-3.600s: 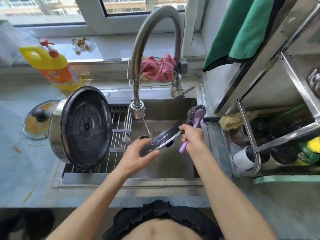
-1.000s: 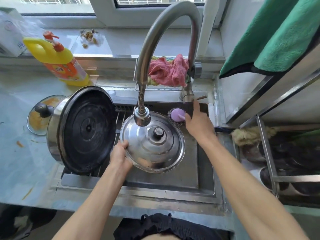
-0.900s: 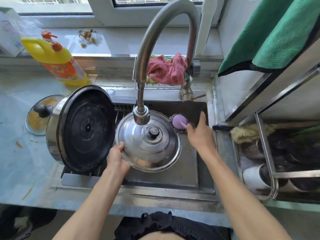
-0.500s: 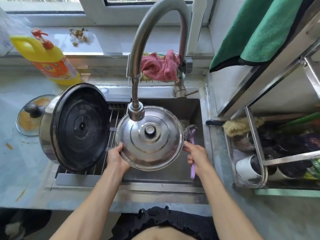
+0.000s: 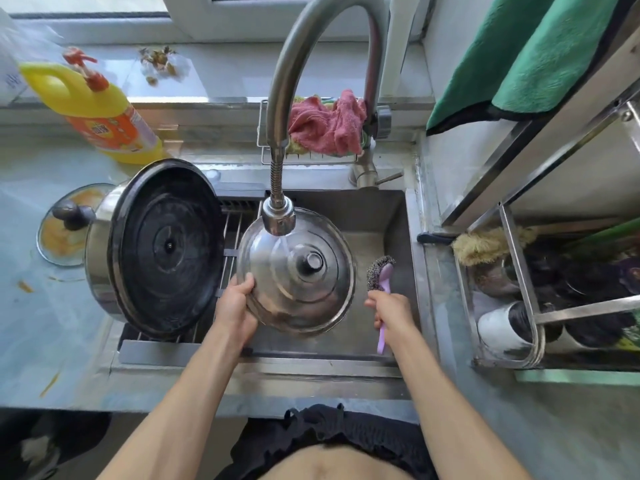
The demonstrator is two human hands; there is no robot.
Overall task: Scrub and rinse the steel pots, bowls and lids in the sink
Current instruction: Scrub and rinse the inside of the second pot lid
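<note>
The left hand (image 5: 235,308) grips the steel lid (image 5: 298,271) by its lower-left rim, holding it tilted, knob up, directly under the faucet head (image 5: 278,216), where water runs onto it. To the lid's right, the right hand (image 5: 391,311) curls round a purple-handled scrubber (image 5: 382,282), wire head up.

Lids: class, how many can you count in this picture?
2. A steel lid held over the sink by the left hand; a glass lid on the counter behind the pot. Others may be hidden.
</note>
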